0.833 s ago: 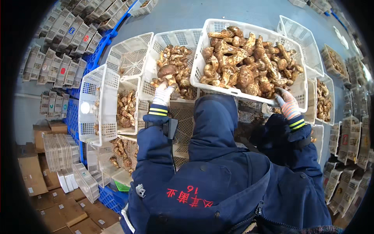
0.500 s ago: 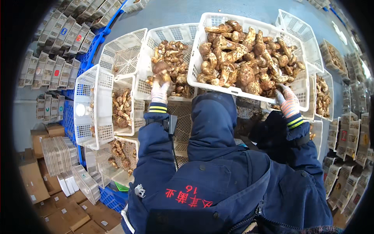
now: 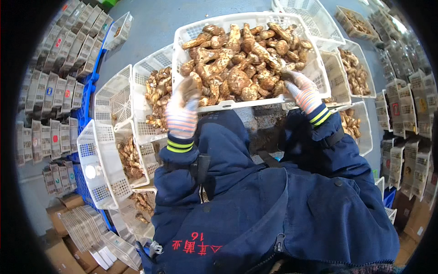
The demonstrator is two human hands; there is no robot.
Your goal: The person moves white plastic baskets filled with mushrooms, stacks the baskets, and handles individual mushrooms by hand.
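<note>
A person in a dark blue jacket [image 3: 292,214] leans over a spread of white plastic crates on a grey floor [image 3: 155,27]. The big crate [image 3: 315,75] directly ahead of both hands is heaped with brown mushrooms [image 3: 242,59] and rests on the crates below it. Further crates [image 3: 109,105] stand beyond and to the outside of the left hand, some holding a thinner layer of mushrooms, some bare; more crates [image 3: 356,73] with mushrooms lie to the outside of the right hand. Stacks of flat packets [image 3: 50,91] run in rows well to the left of the left hand, and similar ones [image 3: 410,118] stand far outside the right hand. Cardboard boxes [image 3: 61,214] sit behind and below the left hand.

The left hand [image 3: 183,112], in a striped knit glove, is at the near left edge of the big crate, its fingers closed around one mushroom [image 3: 191,86] from the heap. The right hand [image 3: 301,91], gloved alike, lies on the near right part of the heap, fingers curled among the mushrooms; whether it grips one cannot be told. The two hands are well apart, one toward each near corner of the big crate.
</note>
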